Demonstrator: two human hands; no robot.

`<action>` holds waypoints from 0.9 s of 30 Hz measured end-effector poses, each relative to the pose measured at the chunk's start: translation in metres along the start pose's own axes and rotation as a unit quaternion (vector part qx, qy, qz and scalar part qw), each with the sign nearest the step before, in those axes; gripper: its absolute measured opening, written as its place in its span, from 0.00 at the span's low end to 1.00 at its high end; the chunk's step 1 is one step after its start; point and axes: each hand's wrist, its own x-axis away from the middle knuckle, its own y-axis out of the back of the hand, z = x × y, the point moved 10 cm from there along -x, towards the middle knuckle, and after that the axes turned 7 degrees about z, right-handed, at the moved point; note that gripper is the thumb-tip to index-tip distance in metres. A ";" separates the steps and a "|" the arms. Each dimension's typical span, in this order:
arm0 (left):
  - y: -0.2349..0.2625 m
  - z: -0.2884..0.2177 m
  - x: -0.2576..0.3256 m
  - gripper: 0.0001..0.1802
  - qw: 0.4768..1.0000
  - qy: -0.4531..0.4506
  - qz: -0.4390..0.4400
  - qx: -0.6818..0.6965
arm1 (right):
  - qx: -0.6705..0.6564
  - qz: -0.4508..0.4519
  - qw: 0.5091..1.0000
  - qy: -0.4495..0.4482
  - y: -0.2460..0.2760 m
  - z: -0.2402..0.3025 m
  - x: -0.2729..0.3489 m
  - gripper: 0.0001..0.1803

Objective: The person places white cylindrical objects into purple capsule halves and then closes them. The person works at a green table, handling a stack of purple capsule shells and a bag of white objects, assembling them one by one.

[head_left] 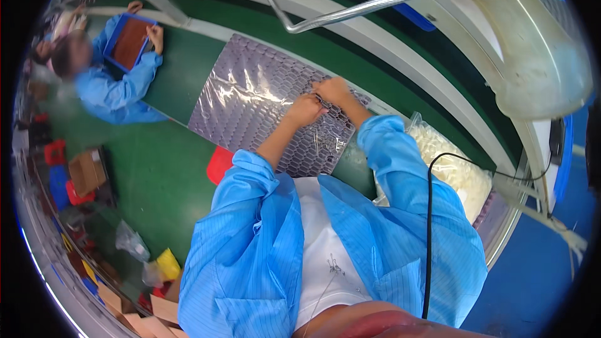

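Main item: grey honeycomb-pattern sheet [241, 106], glossy as if under clear film, lying flat on the green table [181, 50] in front of the person, one long edge near the far rail, the near edge by the torso. Both hands are at its right part. Left hand [305, 111] is low over the sheet, fingers curled in; right hand [335, 92] sits just beyond it, toward the far edge, fingers bent and pointing left. Grip: neither hand looks spread wide; whether the fingertips pinch something small or just press on the sheet, can't tell, too small and partly hidden.

Step in hand, my read: fine two-handed fingertip work on one spot of the sheet. Next move likely calls for small, precise finger action there, with the sheet kept flat and the sleeves off it; glare on the left part could make the cells hard to read.

Outward: red bin [218, 164], partly covered, by the near edge left of the left forearm. Clear bag [451, 163] of pale pieces, right of the right arm. Black cable [429, 213] runs across the right sleeve. Further left, a co-worker in blue holds a blue tray [128, 42] with a reddish-brown inside.
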 end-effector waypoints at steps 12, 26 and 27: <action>0.051 -0.037 0.069 0.15 0.984 0.127 -0.097 0.076 | -0.156 -0.025 0.982 -0.103 0.008 -0.072 -0.016 0.18; 0.060 0.032 0.035 0.08 0.993 -0.108 0.035 -0.028 | -0.153 -0.126 0.977 0.077 0.039 0.046 -0.024 0.10; 0.063 0.031 0.035 0.08 0.996 -0.089 0.011 -0.005 | -0.161 -0.114 0.977 0.084 0.032 0.051 -0.030 0.11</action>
